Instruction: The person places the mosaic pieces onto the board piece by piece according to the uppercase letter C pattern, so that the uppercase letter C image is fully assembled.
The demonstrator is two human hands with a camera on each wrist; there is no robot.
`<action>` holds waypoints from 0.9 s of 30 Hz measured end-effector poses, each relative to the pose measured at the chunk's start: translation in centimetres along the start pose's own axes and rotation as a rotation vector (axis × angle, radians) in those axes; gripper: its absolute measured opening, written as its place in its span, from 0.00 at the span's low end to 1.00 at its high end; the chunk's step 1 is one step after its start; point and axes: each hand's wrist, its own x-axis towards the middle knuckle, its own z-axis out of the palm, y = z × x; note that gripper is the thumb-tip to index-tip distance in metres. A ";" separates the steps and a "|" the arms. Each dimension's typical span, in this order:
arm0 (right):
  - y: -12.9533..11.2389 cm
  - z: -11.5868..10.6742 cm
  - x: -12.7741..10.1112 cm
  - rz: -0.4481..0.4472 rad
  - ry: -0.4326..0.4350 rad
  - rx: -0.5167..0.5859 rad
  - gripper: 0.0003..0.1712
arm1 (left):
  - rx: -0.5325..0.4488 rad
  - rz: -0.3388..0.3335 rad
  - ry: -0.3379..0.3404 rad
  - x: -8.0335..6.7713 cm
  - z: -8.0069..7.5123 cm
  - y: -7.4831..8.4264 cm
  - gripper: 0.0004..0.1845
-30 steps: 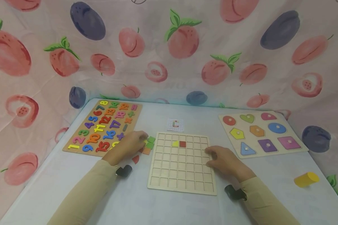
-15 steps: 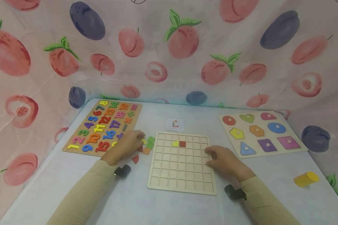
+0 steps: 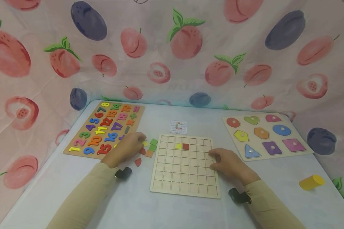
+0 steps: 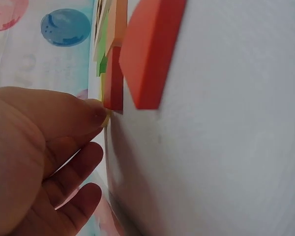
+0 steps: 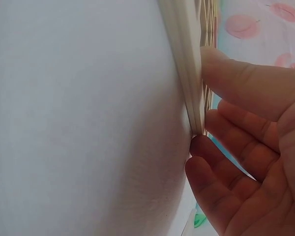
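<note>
My left hand (image 3: 131, 145) lies over loose coloured tiles just left of the wooden grid board (image 3: 183, 175). Its fingertips pinch a small yellow tile (image 3: 145, 143); in the left wrist view the thumb (image 4: 91, 115) touches that tile beside a red tile (image 4: 114, 83) and an orange tile (image 4: 147, 54). Green tiles (image 3: 153, 144) and red quarter-round pieces (image 3: 138, 162) lie close by. My right hand (image 3: 226, 162) grips the board's right edge (image 5: 187, 64), thumb (image 5: 236, 73) on top. In the grid sit a yellow quarter-round piece (image 3: 178, 146) and a red square (image 3: 185, 146).
A small pattern card (image 3: 178, 127) lies behind the grid board. A number puzzle board (image 3: 141, 115) sits at the back left, and a shape puzzle board (image 3: 262, 123) at the back right. A yellow cylinder (image 3: 311, 182) lies near the right table edge. Fruit-print cloth hangs all around.
My left hand has drawn back slightly to the left, and the yellow tile has come with it. The right hand and the grid board have not moved.
</note>
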 end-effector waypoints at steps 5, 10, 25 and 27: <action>0.0 0.0 0.0 -0.003 -0.002 0.005 0.32 | 0.008 -0.010 0.005 0.0 -0.1 0.0 0.21; 0.1 0.0 0.0 0.000 -0.005 0.009 0.32 | 0.025 -0.001 0.006 -0.2 -0.3 0.0 0.21; 0.1 0.1 0.0 -0.005 0.000 0.004 0.32 | -0.029 0.002 -0.009 0.0 0.6 1.0 0.20; 0.1 0.1 0.0 -0.003 -0.001 0.006 0.32 | -0.009 0.017 -0.009 0.2 0.9 1.3 0.21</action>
